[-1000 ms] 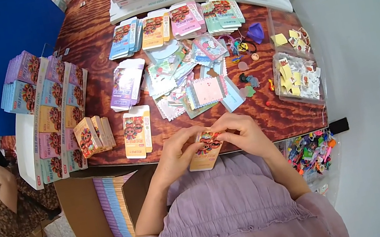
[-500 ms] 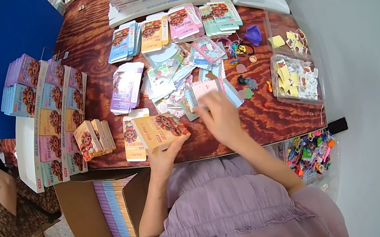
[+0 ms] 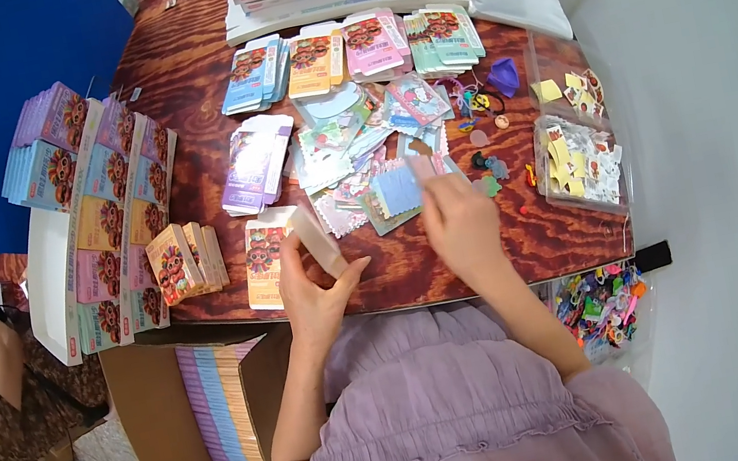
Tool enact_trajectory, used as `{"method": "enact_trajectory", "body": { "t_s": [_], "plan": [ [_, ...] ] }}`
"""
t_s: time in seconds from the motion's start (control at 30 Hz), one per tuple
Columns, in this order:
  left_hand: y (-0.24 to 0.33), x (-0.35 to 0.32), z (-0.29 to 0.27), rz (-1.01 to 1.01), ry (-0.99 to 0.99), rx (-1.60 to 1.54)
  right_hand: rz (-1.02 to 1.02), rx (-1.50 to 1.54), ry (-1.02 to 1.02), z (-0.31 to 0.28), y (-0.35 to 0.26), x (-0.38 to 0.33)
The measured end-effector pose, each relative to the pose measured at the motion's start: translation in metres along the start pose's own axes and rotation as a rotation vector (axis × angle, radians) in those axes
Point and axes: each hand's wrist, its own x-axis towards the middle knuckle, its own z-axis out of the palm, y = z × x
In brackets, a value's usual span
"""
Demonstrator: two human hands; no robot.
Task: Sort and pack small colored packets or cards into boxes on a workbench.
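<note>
My left hand (image 3: pixel 310 298) grips a small orange carton (image 3: pixel 319 241) near the table's front edge, fingers along its left side and thumb at its lower right. The carton is turned so a narrow, pale side shows. My right hand (image 3: pixel 464 226) is closed on a pinkish card (image 3: pixel 421 169), slightly blurred, above the pile of loose printed cards (image 3: pixel 338 137). A blue card with a wavy edge (image 3: pixel 399 193) lies just left of my right fingers. Beside my left hand, flat orange cartons (image 3: pixel 263 267) lie on the table.
Stacks of flat cartons, including purple ones (image 3: pixel 255 164), surround the cards. Display trays of filled cartons (image 3: pixel 99 224) stand at left, beside upright cartons (image 3: pixel 187 260). Small trinkets (image 3: pixel 494 167) and clear bins with stickers (image 3: pixel 579 164) are at right. An open cardboard box (image 3: pixel 156 436) stands below.
My left hand has turned the carton from its printed face to a narrow side. My right hand has moved slightly right, lifting a pinkish card off the blue one.
</note>
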Motion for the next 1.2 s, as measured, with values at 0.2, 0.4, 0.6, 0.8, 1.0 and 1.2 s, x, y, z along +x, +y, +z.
{"method": "enact_trajectory", "body": {
  "t_s": [0.2,0.4,0.6,0.8,1.0,1.2],
  "plan": [
    [0.018,0.001,0.006,0.255,-0.084,0.431,0.331,0.417,0.184,-0.024,0.05,0.011],
    [0.02,-0.001,0.018,0.282,-0.12,0.532,0.564,1.075,0.036,-0.032,0.02,-0.006],
    [0.017,-0.001,0.017,0.291,-0.044,0.685,0.469,0.991,0.069,-0.027,0.012,-0.02],
    [0.025,0.0,0.023,0.236,-0.078,0.688,0.251,0.685,0.033,-0.027,0.001,-0.014],
    [0.019,0.002,0.028,0.335,-0.062,0.659,-0.07,0.286,-0.084,-0.017,-0.005,-0.008],
    [0.022,0.008,0.04,0.319,-0.137,0.638,-0.093,0.134,-0.148,-0.008,-0.007,-0.004]
  ]
}}
